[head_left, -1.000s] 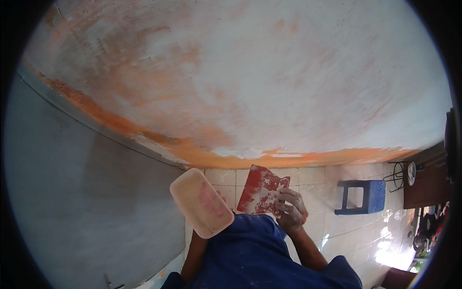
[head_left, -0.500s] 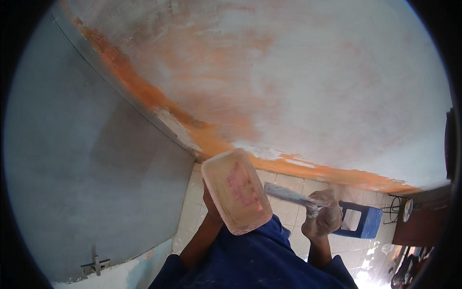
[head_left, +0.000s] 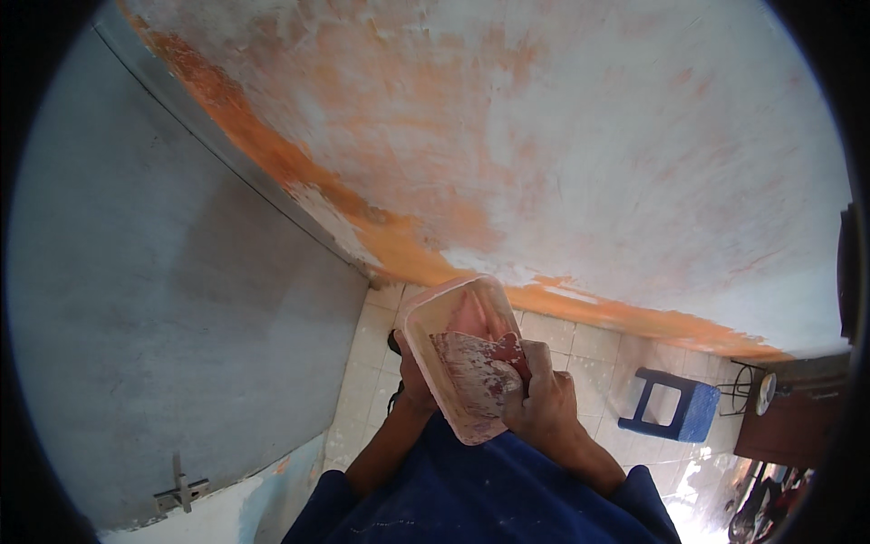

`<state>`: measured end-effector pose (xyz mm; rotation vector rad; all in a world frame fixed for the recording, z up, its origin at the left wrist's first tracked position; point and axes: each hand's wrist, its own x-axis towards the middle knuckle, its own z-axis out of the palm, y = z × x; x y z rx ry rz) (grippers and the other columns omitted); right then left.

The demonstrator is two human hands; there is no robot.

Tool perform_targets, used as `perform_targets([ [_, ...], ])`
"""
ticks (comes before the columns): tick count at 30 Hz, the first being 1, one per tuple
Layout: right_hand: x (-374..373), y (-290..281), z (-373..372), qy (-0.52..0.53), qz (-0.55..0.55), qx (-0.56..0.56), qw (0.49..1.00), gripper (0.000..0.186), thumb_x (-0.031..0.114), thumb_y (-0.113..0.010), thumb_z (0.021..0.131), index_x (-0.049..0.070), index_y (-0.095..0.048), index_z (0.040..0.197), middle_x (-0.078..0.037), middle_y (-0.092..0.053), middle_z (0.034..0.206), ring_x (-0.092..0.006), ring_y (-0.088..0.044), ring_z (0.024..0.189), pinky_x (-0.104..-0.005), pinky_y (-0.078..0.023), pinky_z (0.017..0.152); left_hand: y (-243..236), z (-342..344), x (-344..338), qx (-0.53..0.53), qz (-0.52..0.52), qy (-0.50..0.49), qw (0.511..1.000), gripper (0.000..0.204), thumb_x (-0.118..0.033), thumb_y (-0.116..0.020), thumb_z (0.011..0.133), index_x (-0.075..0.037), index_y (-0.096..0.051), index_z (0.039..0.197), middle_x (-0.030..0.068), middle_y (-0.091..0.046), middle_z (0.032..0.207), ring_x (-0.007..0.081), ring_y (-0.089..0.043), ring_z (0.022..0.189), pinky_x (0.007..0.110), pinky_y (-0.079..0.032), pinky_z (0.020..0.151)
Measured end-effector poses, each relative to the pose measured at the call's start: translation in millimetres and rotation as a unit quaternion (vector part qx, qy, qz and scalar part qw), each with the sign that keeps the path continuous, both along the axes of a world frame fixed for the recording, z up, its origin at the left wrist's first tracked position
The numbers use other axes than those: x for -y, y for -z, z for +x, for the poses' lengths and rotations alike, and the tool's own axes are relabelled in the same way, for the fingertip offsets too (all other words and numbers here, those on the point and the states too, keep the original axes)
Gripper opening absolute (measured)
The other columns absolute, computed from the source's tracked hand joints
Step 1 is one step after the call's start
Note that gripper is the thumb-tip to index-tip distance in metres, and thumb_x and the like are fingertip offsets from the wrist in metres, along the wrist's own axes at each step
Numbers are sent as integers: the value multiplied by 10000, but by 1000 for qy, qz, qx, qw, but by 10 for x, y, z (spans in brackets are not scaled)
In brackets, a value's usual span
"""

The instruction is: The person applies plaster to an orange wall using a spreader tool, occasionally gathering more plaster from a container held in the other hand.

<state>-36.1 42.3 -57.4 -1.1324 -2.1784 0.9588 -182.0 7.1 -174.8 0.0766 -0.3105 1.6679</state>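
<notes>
A rectangular plastic tub (head_left: 430,317) is tilted in front of my body, its inside facing up at me. Along its left side my left hand (head_left: 416,379) is closed, fingers partly hidden behind the tub. Pinkish putty (head_left: 469,315) lies in the tub's far part. My right hand (head_left: 549,399) grips a putty knife (head_left: 471,364) over the tub's right rim. The knife's wide, smeared blade reaches inside, up against the putty. Dried white material coats the right fingers. Ahead rises a wall (head_left: 616,181) with whitish filler over orange paint.
A grey door (head_left: 254,354) with a metal bolt (head_left: 181,490) stands on the left. On the tiled floor (head_left: 594,349) to the right, a blue plastic stool (head_left: 672,406) lies or stands near a brown cabinet (head_left: 788,422). An orange strip (head_left: 634,330) runs along the wall's base.
My right hand has swung left with the putty knife, bringing its blade from beside the tub into it. The tub has shifted slightly right, and its inside now shows pink putty.
</notes>
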Motion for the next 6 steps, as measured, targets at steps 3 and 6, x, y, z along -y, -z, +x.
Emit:
perform_targets([
  [3,31,47,-35,-2,-11,32,999,407,-69,-457,646,-5,-412,1046,-171,-617,790,-363,-602,634,-405,-490,521,-17,-33,23,-129,-85,-38,987,786,-660,-145,821,-83,-204,1351,133,-321,1337,289,-376,1185,423,-346,974],
  [6,33,74,-59,-5,-21,36,999,384,-58,-466,664,-7,-414,1041,-167,-620,807,-361,-606,636,-401,-498,533,-135,-88,50,-382,-227,-70,893,785,-658,-151,823,-83,-196,1354,134,-314,1343,290,-374,1189,426,-336,981],
])
